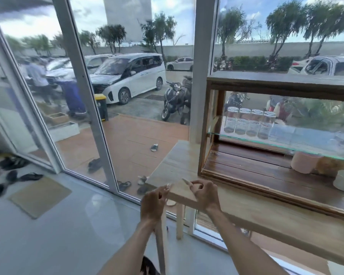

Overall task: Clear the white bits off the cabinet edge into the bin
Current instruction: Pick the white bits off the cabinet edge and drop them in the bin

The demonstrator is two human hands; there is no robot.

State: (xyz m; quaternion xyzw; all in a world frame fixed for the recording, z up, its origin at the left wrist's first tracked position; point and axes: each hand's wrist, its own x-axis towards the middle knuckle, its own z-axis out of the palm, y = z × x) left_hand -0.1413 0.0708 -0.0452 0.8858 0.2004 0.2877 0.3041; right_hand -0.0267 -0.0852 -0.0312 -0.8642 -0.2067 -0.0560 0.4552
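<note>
Both my hands are at the near left corner of the pale wooden table top (179,161). My left hand (153,201) is curled at the table's edge, its fingertips pinched on a small white bit (168,186). My right hand (205,195) rests on the table top with thumb and forefinger closed on a thin white sliver (185,181). The wood-framed glass display cabinet (204,124) stands on the table just behind and right of my hands. No indoor bin is in view.
Inside the cabinet are glass jars (248,124) on a glass shelf and pale containers (304,162) below. Glass doors (83,92) stand to the left. A doormat (40,195) and shoes (8,175) lie on the floor. Outside is a yellow-lidded bin (100,105).
</note>
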